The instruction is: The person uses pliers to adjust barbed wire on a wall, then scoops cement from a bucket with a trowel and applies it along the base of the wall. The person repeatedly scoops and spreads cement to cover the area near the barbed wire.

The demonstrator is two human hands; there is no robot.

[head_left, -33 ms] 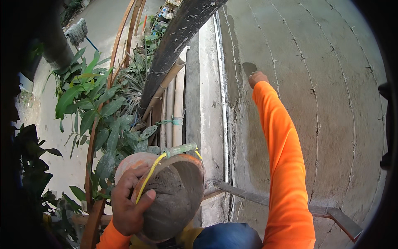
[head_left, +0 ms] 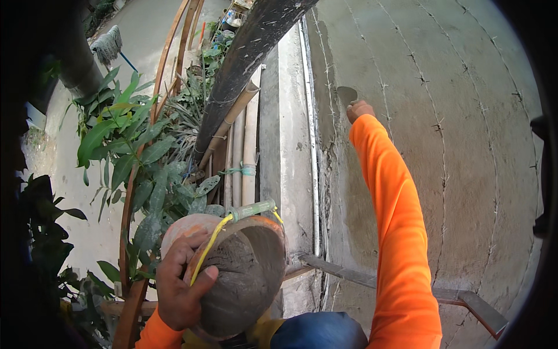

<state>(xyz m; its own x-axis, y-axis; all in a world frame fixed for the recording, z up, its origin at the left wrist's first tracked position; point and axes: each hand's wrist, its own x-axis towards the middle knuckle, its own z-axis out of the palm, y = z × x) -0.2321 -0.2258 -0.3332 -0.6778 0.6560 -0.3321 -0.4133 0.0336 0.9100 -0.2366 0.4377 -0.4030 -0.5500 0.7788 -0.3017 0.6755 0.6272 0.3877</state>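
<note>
My left hand is closed on the rim of a mortar-stained bucket, its thumb on the inner side. The bucket is tilted, with its mouth towards me and grey mortar inside. A yellow cord with a green tube handle crosses its top. With the arm stretched far forward, my right hand is wrapped round a trowel whose grey rounded blade lies at the plastered wall. The trowel's grip is mostly hidden by my fingers. Darker, damp-looking plaster shows around the blade.
Several strands of barbed wire run in front of the wall, close to my right arm. A thick black post slants ahead. Bamboo poles and a leafy plant stand left. A metal bar crosses low, near my body.
My right hand and the trowel have shifted very slightly left along the wall. The left hand and bucket have stayed in place.
</note>
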